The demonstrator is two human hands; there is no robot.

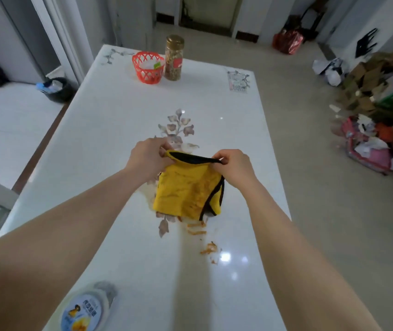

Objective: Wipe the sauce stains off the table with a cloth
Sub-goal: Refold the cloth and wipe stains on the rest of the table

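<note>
A yellow cloth (185,189) with black edging hangs folded above the middle of the white table (109,130). My left hand (148,156) pinches its upper left corner and my right hand (232,164) pinches its upper right corner, stretching the top edge between them. The cloth's lower part rests on or just over the tabletop. Orange sauce stains (196,229) streak the table just below the cloth, and more sauce smears (211,249) lie nearer to me. The cloth itself carries orange marks.
A red plastic basket (148,68) and a tall jar (174,58) with a gold lid stand at the table's far end. A white bottle (85,309) lies near the front edge. Cardboard and bags (367,91) clutter the floor on the right.
</note>
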